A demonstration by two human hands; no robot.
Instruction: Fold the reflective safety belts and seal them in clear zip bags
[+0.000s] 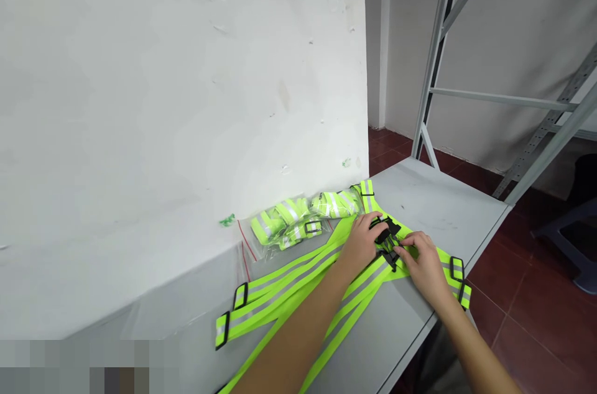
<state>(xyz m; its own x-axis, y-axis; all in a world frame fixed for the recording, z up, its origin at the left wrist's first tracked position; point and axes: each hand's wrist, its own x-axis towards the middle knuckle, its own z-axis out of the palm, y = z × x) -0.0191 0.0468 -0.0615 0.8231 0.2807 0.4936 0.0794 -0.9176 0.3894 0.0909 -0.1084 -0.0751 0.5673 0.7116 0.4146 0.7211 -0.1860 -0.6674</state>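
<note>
Neon-yellow reflective straps (289,270) with grey stripes lie spread and crossing on the grey shelf top. My left hand (364,242) is closed on a black plastic buckle (390,229) where the straps meet. Just to the right, my right hand (423,260) pinches at the same cluster of buckles, its thumb and forefinger together near a second black clip (389,260). Exactly which piece the right fingers grip is too small to tell. Black slider loops (222,330) sit at the strap ends on the left, and further slider loops (457,268) on the right.
Against the white wall (186,102) lie clear zip bags (280,223) with folded yellow straps inside. A grey metal rack frame (433,52) rises at the far end of the shelf (433,189). A blue-grey plastic stool (569,232) stands on the red tiled floor at right.
</note>
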